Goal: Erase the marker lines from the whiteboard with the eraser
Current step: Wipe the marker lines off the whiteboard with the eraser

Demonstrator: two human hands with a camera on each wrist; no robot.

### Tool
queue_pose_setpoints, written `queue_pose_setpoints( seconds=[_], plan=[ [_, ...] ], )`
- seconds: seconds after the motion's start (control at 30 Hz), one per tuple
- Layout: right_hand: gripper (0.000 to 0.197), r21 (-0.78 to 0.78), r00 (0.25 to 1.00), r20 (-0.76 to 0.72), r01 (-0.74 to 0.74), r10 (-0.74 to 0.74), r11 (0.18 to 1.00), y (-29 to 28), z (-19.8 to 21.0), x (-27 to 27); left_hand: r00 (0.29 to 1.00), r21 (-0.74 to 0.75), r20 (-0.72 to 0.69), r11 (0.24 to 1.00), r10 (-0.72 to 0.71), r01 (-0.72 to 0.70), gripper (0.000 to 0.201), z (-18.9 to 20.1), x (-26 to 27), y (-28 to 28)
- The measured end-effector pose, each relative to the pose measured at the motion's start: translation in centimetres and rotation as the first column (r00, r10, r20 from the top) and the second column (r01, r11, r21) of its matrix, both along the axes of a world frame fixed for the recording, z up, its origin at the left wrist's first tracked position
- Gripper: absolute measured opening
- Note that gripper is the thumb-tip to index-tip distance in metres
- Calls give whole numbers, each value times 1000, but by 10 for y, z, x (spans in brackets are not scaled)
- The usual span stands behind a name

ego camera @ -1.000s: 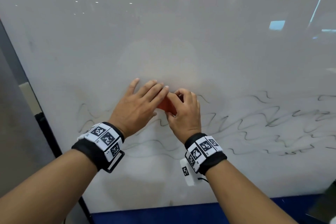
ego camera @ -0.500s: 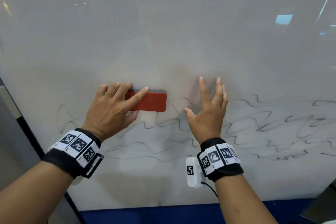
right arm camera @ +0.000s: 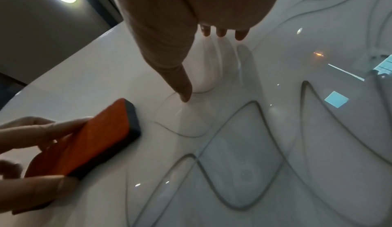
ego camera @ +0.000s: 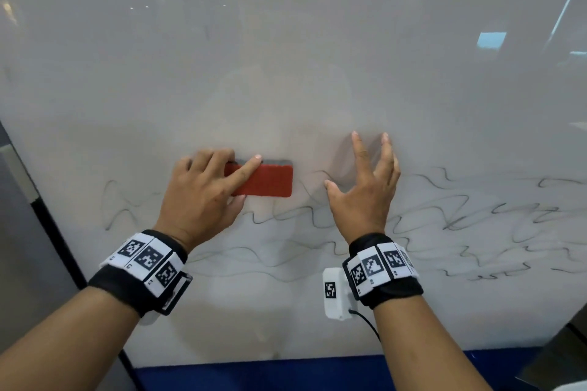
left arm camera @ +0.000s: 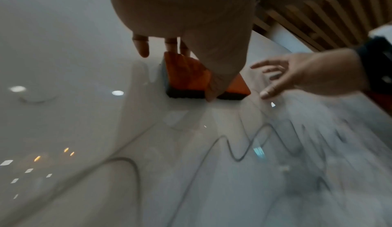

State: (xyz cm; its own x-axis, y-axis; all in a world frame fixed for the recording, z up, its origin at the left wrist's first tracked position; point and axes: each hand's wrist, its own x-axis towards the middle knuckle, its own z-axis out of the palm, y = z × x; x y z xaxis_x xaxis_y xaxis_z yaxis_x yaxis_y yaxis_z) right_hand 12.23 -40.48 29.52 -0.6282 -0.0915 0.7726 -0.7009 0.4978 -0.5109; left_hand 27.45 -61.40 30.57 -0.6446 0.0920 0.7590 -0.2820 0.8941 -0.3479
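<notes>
A red eraser (ego camera: 265,180) with a dark felt underside lies flat against the whiteboard (ego camera: 286,57), just above the wavy black marker lines (ego camera: 444,219). My left hand (ego camera: 203,194) grips its left end, index finger laid across the top and thumb under the lower edge. The left wrist view shows the eraser (left arm camera: 191,78) pinched between thumb and fingers. My right hand (ego camera: 365,187) is to the right of the eraser, fingers straight and spread, thumb tip close to the board, holding nothing. The right wrist view shows the eraser (right arm camera: 95,138) at lower left.
Marker lines run from the left of the board across to the right edge in several wavy rows. The board's dark left frame (ego camera: 57,247) borders a grey wall. A blue strip (ego camera: 286,371) runs along the bottom edge.
Both hands held the eraser together a second ago. My right hand let go and moved right with fingers spread, while my left hand carried the eraser left against the board.
</notes>
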Motion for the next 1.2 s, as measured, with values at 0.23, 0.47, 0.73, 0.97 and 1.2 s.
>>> queue_pose_setpoints(
  seconds=[0.23, 0.47, 0.73, 0.97, 1.2],
  plan=[
    [96, 55, 999, -30, -34, 35, 998, 8, 8, -10, 1000, -20, 9, 1000, 5, -5, 66, -26, -6, 15],
    [88, 61, 997, -25, -65, 66, 996, 14, 9, -13, 973, 195, -174, 973, 154, -120, 67, -39, -12, 29],
    [79, 23, 994, -45, -102, 103, 995, 25, 8, -23, 969, 161, -170, 976, 177, -150, 70, -52, -26, 39],
    [73, -4, 988, -47, -145, 145, 989, 23, 8, -26, 997, -114, 9, 991, 73, -72, 72, -61, -36, 42],
    [74, -41, 993, -64, -99, 96, 994, 24, 5, -35, 958, 140, -215, 977, 189, -161, 74, -26, -54, 56]
  ],
)
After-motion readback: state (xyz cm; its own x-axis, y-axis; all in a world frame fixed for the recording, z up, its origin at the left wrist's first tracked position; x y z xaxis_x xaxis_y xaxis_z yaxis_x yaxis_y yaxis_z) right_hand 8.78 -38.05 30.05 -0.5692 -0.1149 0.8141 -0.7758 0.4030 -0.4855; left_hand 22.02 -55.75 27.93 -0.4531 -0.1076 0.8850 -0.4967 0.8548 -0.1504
